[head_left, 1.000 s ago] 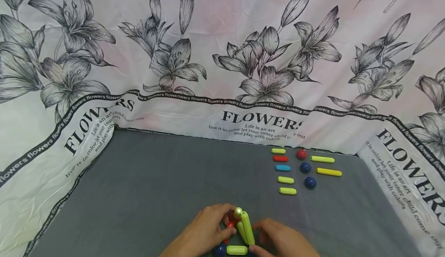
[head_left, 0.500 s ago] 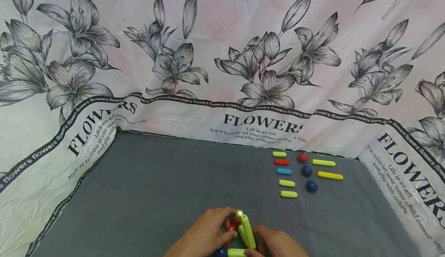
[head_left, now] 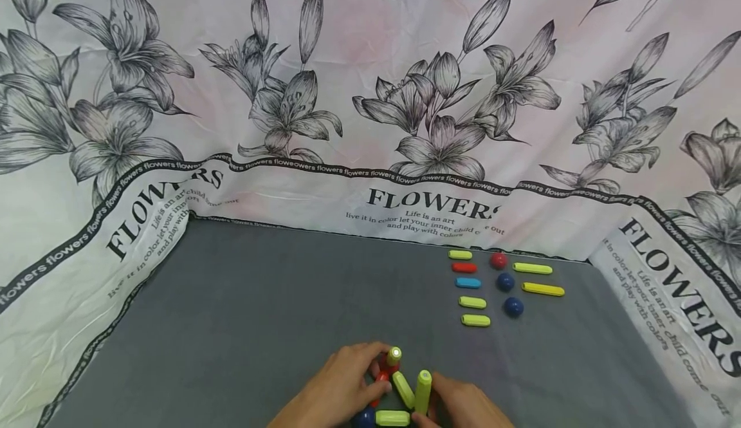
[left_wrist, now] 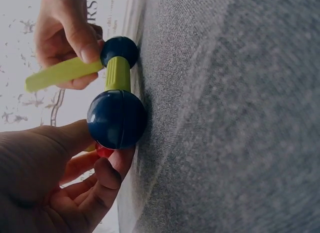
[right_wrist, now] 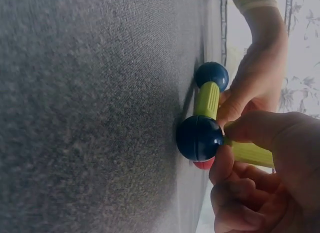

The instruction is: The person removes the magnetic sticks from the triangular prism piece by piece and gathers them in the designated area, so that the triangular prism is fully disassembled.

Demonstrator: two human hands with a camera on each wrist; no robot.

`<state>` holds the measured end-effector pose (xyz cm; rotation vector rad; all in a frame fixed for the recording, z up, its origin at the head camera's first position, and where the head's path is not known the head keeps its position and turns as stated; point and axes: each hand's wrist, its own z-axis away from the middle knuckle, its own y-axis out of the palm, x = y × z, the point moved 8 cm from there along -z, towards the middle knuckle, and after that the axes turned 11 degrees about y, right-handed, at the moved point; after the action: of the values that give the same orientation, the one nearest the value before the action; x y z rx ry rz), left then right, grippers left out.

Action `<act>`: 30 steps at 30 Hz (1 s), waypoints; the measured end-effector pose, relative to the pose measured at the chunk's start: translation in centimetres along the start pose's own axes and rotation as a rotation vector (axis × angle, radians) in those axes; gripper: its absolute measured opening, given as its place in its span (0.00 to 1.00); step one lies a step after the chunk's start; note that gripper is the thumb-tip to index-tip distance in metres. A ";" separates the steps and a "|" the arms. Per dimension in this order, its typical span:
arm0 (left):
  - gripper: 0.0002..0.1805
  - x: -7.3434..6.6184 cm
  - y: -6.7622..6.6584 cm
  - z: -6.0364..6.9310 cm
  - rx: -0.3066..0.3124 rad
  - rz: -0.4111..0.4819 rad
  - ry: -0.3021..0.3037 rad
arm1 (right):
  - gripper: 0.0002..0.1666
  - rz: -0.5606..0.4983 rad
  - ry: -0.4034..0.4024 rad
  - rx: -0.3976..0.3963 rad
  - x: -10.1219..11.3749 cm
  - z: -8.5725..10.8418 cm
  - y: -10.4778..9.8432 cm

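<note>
Yellow-green rods, a red rod (head_left: 382,376) and balls form a triangular frame at the bottom of the head view. My left hand (head_left: 341,383) grips its left side, thumb and fingers around the red rod. At the far corner, a short yellow-green rod (head_left: 394,356) stands up from a red ball (head_left: 389,368). My right hand (head_left: 466,403) pinches a longer yellow-green rod (head_left: 423,390), nearly upright, its lower end at the right blue ball (right_wrist: 199,138). A short rod (left_wrist: 118,74) joins that ball to the left blue ball (left_wrist: 117,119). Another rod (head_left: 403,390) crosses toward the red ball.
Short rods, including a blue one (head_left: 468,282), lie in a column at the back right. Beside them are a red ball (head_left: 498,260), blue balls (head_left: 513,306) and long rods (head_left: 543,289). A flower-printed cloth (head_left: 289,190) borders the grey table surface (head_left: 260,306).
The longer rod in my right hand has swung from leaning left to nearly upright, its top moving right, away from the far corner rod. My left hand keeps its hold.
</note>
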<state>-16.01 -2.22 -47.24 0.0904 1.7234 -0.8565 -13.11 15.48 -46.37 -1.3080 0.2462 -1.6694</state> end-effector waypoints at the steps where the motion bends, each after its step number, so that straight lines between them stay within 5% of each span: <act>1: 0.22 0.0 0.0 0.0 -0.001 -0.004 0.002 | 0.13 -0.008 -0.012 0.000 0.0 0.1 0.0; 15: 0.23 0.0 -0.2 0.1 0.004 -0.020 0.013 | 0.09 -0.101 -0.100 0.020 -0.1 0.6 0.0; 30: 0.23 -0.3 -0.3 0.1 0.004 -0.019 0.029 | 0.13 0.008 -0.075 -0.052 -1.0 1.4 -1.7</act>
<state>-16.00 -2.39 -46.79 0.0893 1.7519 -0.8769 -12.88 17.66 -45.32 -1.4039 0.2519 -1.6133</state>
